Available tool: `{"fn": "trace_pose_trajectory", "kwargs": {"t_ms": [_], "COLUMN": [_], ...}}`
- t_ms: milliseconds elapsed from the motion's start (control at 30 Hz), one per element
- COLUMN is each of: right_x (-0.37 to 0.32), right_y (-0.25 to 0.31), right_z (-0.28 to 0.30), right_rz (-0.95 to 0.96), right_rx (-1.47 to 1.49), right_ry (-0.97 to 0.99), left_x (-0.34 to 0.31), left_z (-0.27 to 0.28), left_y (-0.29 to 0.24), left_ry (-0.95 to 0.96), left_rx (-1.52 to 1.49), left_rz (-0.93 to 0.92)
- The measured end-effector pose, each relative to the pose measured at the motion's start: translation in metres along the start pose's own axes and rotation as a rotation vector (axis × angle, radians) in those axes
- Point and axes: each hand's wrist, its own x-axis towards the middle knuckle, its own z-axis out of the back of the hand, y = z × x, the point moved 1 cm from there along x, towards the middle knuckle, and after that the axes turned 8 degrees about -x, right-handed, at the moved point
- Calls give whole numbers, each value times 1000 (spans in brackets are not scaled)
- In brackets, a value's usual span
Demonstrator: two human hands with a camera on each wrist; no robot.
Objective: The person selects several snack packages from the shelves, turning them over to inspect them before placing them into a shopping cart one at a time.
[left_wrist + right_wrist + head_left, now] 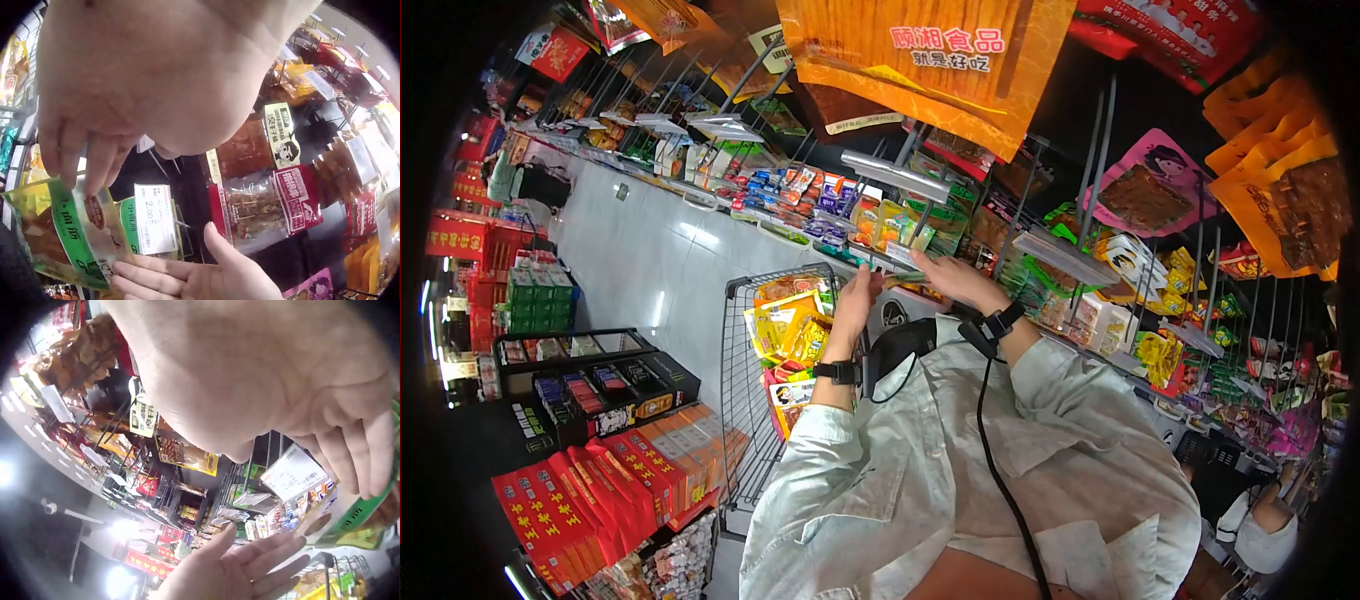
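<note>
A green snack packet [65, 234] hangs at the front of a shelf peg beside a white price tag [153, 219]. My left hand [81, 169] reaches down to its top edge, and the straight fingers [94, 165] touch it. My right hand [187, 275] lies flat and open just below and beside the packet. In the right wrist view the right hand's fingers [365, 456] rest against the green packet [365, 515], with the left hand [250, 559] spread open opposite. In the head view both hands, left [862, 290] and right [945, 272], are raised at the shelf rail with the packet [905, 279] between them.
A wire shopping cart [745, 400] stands at my left, holding yellow snack bags [785, 325]. Racks of hanging snack packets [1140, 195] fill the right side. Red boxes [600, 480] are stacked low on the left, beside a white tiled aisle [640, 260].
</note>
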Motion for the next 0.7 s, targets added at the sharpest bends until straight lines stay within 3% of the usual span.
{"fn": "trace_pose_trajectory", "kwargs": {"t_ms": [33,133,267,300,467,567,700], "right_x": [-1,3,-22,-24,-28,-32,-53], "right_y": [-6,-28,-34,-37,-65,-59,-9], "right_z": [-1,-21,-32,-31,-63,-72,-66], "right_rz": [-7,13,198,144,199,205,255], "right_rx": [46,59,61,-4,-27,-13,10], "right_ry": [99,144,11,97,111,92,63], "left_x": [-8,-40,-71,-83,-111,-120,-141], "left_z": [-1,-4,-9,-14,-11,-3,16], "left_y": [6,14,38,39,70,69,60], "left_ry": [-16,-50,-121,-147,-152,-132,-241], "left_rx": [-43,-41,25,-53,-195,-141,-113], "left_rz": [-19,1,8,1,76,58,-156]}}
